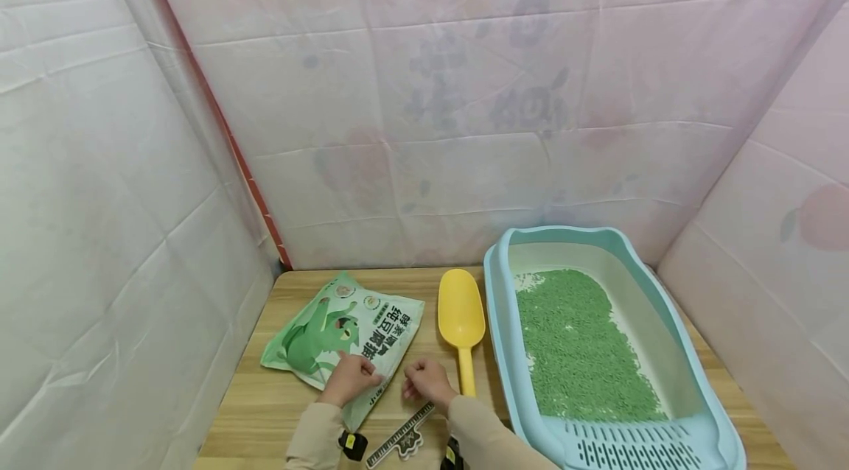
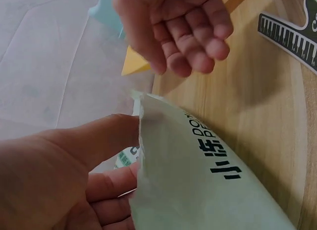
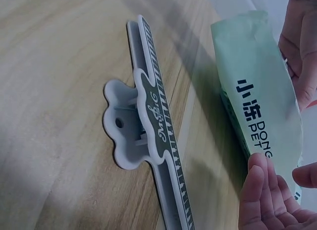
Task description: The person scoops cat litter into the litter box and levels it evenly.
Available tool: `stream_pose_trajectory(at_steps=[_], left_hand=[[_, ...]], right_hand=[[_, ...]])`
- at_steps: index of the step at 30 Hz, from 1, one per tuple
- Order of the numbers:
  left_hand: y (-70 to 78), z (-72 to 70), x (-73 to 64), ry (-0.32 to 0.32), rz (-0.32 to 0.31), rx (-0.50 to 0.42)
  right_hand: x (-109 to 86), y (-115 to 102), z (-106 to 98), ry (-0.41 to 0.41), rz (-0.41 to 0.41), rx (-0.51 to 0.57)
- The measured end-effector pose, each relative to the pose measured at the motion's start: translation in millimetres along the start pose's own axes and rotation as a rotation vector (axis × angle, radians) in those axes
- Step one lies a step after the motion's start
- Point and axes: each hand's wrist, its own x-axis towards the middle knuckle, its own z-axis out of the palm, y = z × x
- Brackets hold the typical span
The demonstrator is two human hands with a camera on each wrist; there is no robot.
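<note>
One hand, the left (image 1: 351,379), pinches the edge of a green bag (image 1: 345,345) on the wooden surface (image 1: 265,411), apparently to steady it, while the right hand (image 1: 427,380), its grip loose and empty, hovers near a clip (image 1: 407,439) seemingly placed within reach.

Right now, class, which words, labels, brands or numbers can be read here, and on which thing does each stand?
"小冻": green bag
"DONG PET": same bag
"纯豆腐": bag's front; more characters follow, unclear
"Music", probably, in stylised script: clip
Bag's smaller print and round badges: too small
Wall cloth lettering: too blurred
No readable numbers.
</note>
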Motion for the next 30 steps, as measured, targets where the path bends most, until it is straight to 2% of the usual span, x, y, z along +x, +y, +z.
stream_pose_trajectory(at_steps=[4,11,18,24,30], left_hand=[[3.8,1.0,-2.2,-0.021,-0.033,0.001],[10.8,4.1,-2.7,-0.025,-0.054,0.059],[14.1,6.0,-1.2,-0.067,-0.091,0.021],[14.2,6.1,-1.3,-0.036,-0.067,0.047],[13.7,7.3,1.8,0.008,-0.039,0.069]], right_hand=[[2.8,-2.2,0.5,0.016,0.021,0.011],[9.8,-1.8,1.4,0.057,0.035,0.044],[15.7,3.1,0.7,0.106,0.043,0.020],[18.5,7.6,-0.3,0.111,0.057,0.014],[18.5,11.9,-1.7,0.112,0.052,0.054]])
